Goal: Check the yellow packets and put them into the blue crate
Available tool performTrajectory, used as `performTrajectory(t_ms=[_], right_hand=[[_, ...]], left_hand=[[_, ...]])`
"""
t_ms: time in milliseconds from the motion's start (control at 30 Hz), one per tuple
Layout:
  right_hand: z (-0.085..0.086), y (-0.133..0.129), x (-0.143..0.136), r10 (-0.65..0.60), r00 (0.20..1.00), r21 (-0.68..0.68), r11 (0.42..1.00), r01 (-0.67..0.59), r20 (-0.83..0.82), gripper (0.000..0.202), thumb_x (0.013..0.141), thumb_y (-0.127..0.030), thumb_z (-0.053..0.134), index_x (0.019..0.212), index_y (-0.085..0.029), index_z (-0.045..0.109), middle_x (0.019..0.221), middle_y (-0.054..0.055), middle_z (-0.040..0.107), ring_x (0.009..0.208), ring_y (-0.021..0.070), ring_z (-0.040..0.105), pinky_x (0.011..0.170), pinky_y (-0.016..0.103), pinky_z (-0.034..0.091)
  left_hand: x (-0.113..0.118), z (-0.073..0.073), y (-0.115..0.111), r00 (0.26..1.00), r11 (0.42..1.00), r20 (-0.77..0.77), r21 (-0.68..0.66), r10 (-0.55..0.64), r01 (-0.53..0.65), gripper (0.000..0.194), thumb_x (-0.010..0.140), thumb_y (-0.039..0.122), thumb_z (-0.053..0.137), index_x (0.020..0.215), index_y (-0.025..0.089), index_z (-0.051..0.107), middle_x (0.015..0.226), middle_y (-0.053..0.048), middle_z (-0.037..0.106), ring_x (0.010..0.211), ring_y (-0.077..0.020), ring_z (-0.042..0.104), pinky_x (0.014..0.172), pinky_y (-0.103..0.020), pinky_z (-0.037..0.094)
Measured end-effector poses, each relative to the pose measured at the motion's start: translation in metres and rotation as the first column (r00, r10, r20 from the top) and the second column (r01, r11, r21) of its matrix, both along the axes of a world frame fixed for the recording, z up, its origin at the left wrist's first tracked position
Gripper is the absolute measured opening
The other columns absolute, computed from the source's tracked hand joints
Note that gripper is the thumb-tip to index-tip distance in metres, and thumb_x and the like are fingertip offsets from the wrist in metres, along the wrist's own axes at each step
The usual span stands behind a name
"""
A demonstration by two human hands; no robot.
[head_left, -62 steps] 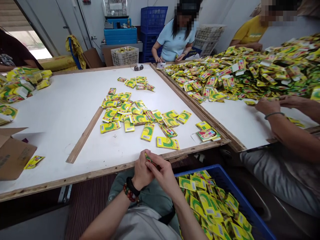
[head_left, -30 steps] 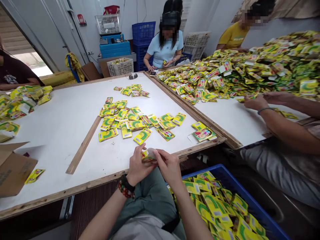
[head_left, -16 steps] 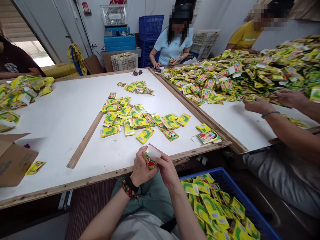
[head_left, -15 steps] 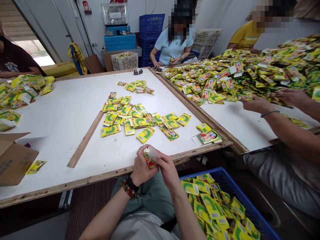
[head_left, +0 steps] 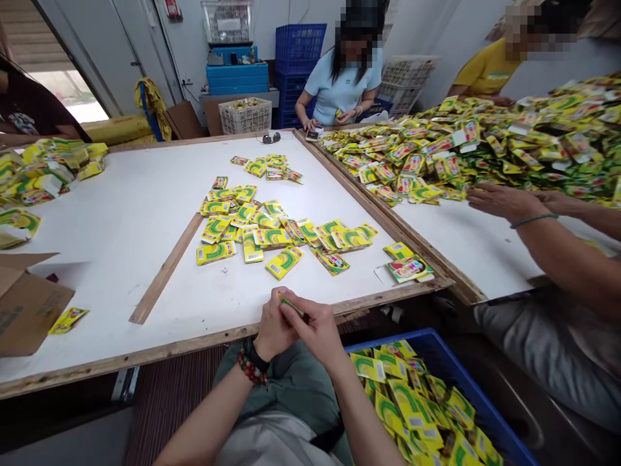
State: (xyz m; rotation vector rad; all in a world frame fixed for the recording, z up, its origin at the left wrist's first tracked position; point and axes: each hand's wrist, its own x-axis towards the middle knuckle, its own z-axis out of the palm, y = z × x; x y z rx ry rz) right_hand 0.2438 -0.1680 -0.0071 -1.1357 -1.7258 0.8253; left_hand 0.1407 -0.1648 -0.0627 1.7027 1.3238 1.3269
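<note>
Close to the table's front edge, my left hand point(head_left: 274, 327) and my right hand point(head_left: 313, 323) meet around a small yellow-green carton point(head_left: 291, 303). Both are closed on it, and the fingers cover most of the carton, so only a thin strip shows. A beaded bracelet and a dark band circle my left wrist. Just beyond my hands, several flat yellow-green cartons point(head_left: 284, 262) lie in a loose heap on the white table point(head_left: 111, 259). Below my right forearm, a blue crate point(head_left: 429, 336) holds many similar cartons.
A wooden strip point(head_left: 167, 268) lies left of the heap. Further left stands a cardboard box point(head_left: 36, 314). Beyond a wooden divider point(head_left: 369, 200), a large pile of cartons point(head_left: 485, 149) covers the right table, where a co-worker's hands point(head_left: 509, 200) work. Other people sit around the tables.
The carton's raised white flap and red front, visible earlier, are now hidden as my fingers close over it. Another carton now lies at the right of the heap. The co-worker's hands have shifted.
</note>
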Motion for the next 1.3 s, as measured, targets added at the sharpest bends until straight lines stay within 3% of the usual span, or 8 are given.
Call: performTrajectory(t_ms=[233, 367, 433, 633, 833, 967, 1067, 1300], right_hand=[[0.004, -0.040, 0.058, -0.247, 0.901, 0.091, 0.969, 0.230, 0.356, 0.038, 0.091, -0.033, 0.044, 0.115, -0.018, 0.070, 0.094, 0.011, 0.076, 0.075, 0.0236, 0.073, 0.064, 0.030, 0.057], [0.003, -0.071, 0.118, -0.354, 0.537, 0.040, 0.859, 0.510, 0.766, 0.038, 0.085, -0.040, 0.051, 0.104, -0.018, 0.075, 0.092, 0.016, 0.076, 0.068, 0.0333, 0.072, 0.053, 0.039, 0.055], [0.002, -0.076, 0.126, -0.335, 0.531, 0.027, 0.862, 0.506, 0.778, 0.041, 0.083, -0.041, 0.052, 0.109, -0.018, 0.073, 0.107, 0.016, 0.072, 0.080, 0.0358, 0.072, 0.062, 0.043, 0.057], [-0.003, -0.050, 0.085, -0.306, 0.918, -0.115, 0.933, 0.342, 0.252, 0.044, 0.083, -0.045, 0.057, 0.117, -0.019, 0.068, 0.121, 0.013, 0.067, 0.111, 0.0297, 0.063, 0.093, 0.043, 0.051], [-0.004, -0.012, 0.037, -0.251, 0.933, -0.295, 0.940, 0.171, -0.257, 0.045, 0.077, -0.053, 0.063, 0.097, -0.014, 0.073, 0.076, 0.006, 0.074, 0.065, 0.0200, 0.066, 0.058, 0.029, 0.054], [-0.004, -0.002, 0.020, -0.284, 0.930, -0.282, 0.935, 0.215, -0.233, 0.042, 0.077, -0.053, 0.064, 0.060, -0.014, 0.066, 0.051, -0.001, 0.058, 0.048, 0.0123, 0.051, 0.045, 0.023, 0.041], [-0.001, -0.002, 0.012, -0.324, 0.903, -0.310, 0.922, 0.233, -0.282, 0.039, 0.073, -0.051, 0.068, 0.060, -0.014, 0.064, 0.049, -0.003, 0.054, 0.047, 0.0107, 0.047, 0.045, 0.022, 0.038], [0.002, 0.001, 0.004, -0.169, 0.835, -0.410, 0.909, -0.073, -0.524, 0.035, 0.073, -0.049, 0.070, 0.080, -0.015, 0.075, 0.071, 0.002, 0.070, 0.065, 0.0159, 0.061, 0.063, 0.027, 0.050]], left_hand=[[-0.020, 0.037, 0.020, 0.842, 0.890, -0.308, -0.040, -0.443, 0.454, 0.054, 0.071, 0.039, 0.072, 0.116, 0.020, 0.049, 0.123, -0.010, 0.057, 0.111, -0.0255, 0.055, 0.095, -0.039, 0.047], [-0.013, 0.053, 0.071, 0.790, 0.980, -0.581, -0.103, -0.196, 0.168, 0.039, 0.085, 0.038, 0.059, 0.116, 0.014, 0.054, 0.122, -0.015, 0.056, 0.117, -0.0290, 0.050, 0.102, -0.043, 0.039], [-0.005, 0.054, 0.098, 0.749, 0.988, -0.650, -0.150, -0.131, 0.043, 0.037, 0.080, 0.026, 0.064, 0.113, 0.010, 0.056, 0.121, -0.020, 0.056, 0.115, -0.0330, 0.050, 0.098, -0.046, 0.040], [-0.016, 0.063, 0.100, 0.758, 0.970, -0.607, -0.194, -0.237, 0.148, 0.020, 0.078, 0.018, 0.063, 0.097, 0.012, 0.064, 0.093, -0.011, 0.068, 0.090, -0.0268, 0.063, 0.081, -0.036, 0.047], [-0.031, 0.047, 0.029, 0.845, 0.805, 0.126, -0.258, -0.520, 0.534, 0.035, 0.072, 0.039, 0.073, 0.094, 0.014, 0.063, 0.089, -0.003, 0.069, 0.079, -0.0186, 0.064, 0.072, -0.027, 0.050], [-0.015, 0.018, -0.003, 0.982, 0.970, 0.148, -0.194, -0.116, 0.144, 0.059, 0.073, 0.038, 0.072, 0.121, 0.019, 0.043, 0.113, -0.008, 0.060, 0.088, -0.0192, 0.064, 0.076, -0.031, 0.052], [-0.002, 0.004, -0.014, 0.992, 0.992, -0.026, 0.003, 0.123, -0.123, 0.068, 0.069, 0.034, 0.073, 0.124, 0.021, 0.037, 0.121, -0.010, 0.054, 0.105, -0.0243, 0.060, 0.086, -0.037, 0.050], [0.000, -0.011, -0.008, 0.981, 0.969, -0.168, 0.239, 0.100, -0.058, 0.044, 0.074, 0.031, 0.065, 0.105, 0.025, 0.035, 0.111, -0.008, 0.058, 0.092, -0.0216, 0.064, 0.072, -0.034, 0.052]])
